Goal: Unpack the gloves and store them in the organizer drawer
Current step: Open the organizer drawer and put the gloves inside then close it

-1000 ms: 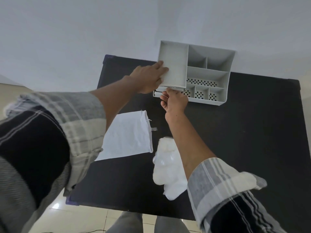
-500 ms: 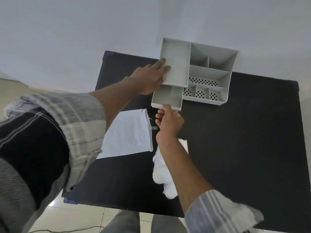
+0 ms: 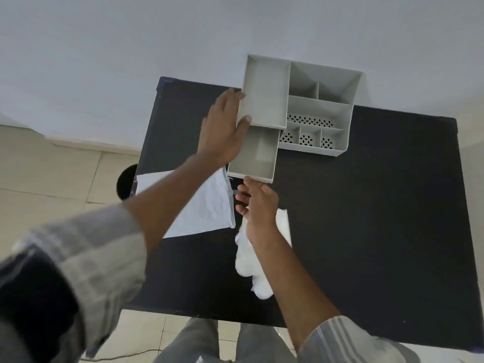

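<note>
The grey organizer stands at the table's far edge. Its drawer is pulled out toward me and is empty. My left hand lies flat against the organizer's left side, thumb on the rim of the tall compartment. Just below the drawer front, my right hand hovers with fingers loosely curled and nothing in them; whether it touches the drawer is unclear. The white gloves lie in a heap on the table, partly hidden under my right forearm.
A flat white pouch lies left of the gloves, under my left forearm. The black table has bare surface on its right half. A round black object sits on the floor beside the table's left edge.
My right hand pulled the drawer out toward me and has now drawn back from its front. My left hand slid from the compartment's top to the organizer's left side.
</note>
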